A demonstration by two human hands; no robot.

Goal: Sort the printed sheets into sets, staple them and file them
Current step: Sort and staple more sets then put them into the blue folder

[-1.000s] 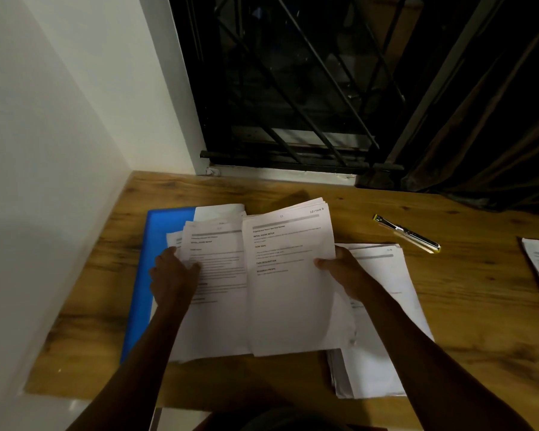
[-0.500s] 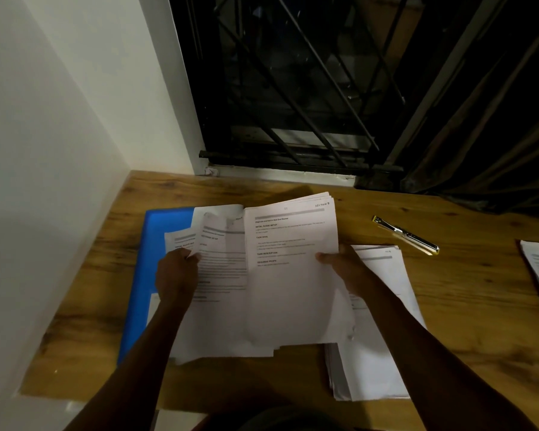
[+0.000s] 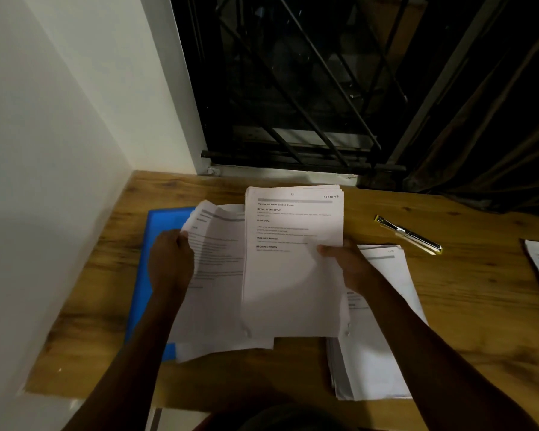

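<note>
I saw white paper sheets (image 3: 293, 290) with black print, a flat blue plastic folder (image 3: 165, 222), and a brown wood-grain tabletop (image 3: 479, 306) (dark-streaked).

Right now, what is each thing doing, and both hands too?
Left hand: pinches the sheet by its left edge.
Right hand: grips the set, thumb on top.
Sheet: curled at the top.
Set: held up, print facing up.
Folder: flat, partly under paper.
Stapler: lying alone on the table.
Pile: flat, right of the set.
</note>
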